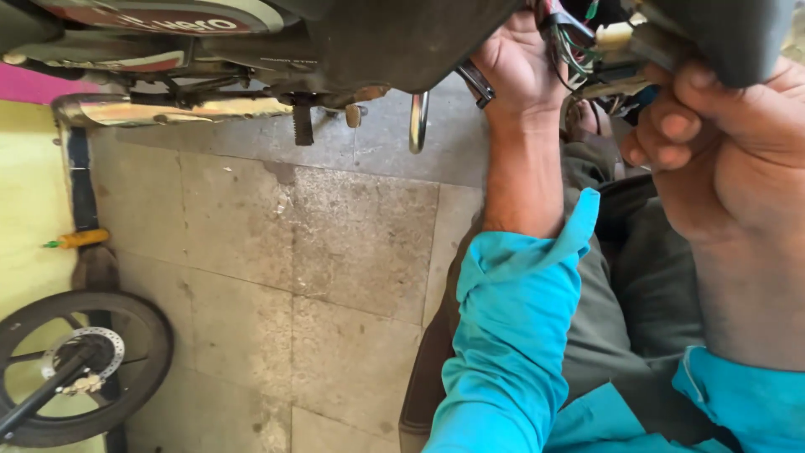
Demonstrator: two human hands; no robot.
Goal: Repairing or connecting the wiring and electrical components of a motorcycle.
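A: Start with your hands. What has each got?

B: Your left hand (516, 63) is up under the motorcycle (394, 38), fingers curled out of sight behind the wires (574, 46); a metal tool (476, 84) pokes out below the palm, so it looks clenched round that, though I can't see the grip itself. Your right hand (713, 126) is clamped on the dark panel (721, 33) at the top right, thumb on its face, fingers folded beneath the edge.

A: And the wires, where do they sit?

B: Between your two hands, a loose bundle of red, green and black leads running to a pale connector (616, 38) just beside your right fingertips.

A: How would you expect them to handle?

B: Light and limp, I'd judge, and easily hurt. Thin leads can pull out of a plug, so take hold of the connector body, not the strands. The panel looks stiff and smooth; your edge grip suits it.

A: What lies further out?

B: Your turquoise sleeves (511, 335) and grey trousers (612, 319) fill the lower right. Left of them is a stained stone floor (319, 268). A chrome exhaust (168, 109) runs along under the bike, with a footpeg (302, 124) hanging below. Far left, a spoked wheel (80, 369) with a brake disc lies well apart from you, near a yellow wall (29, 210).
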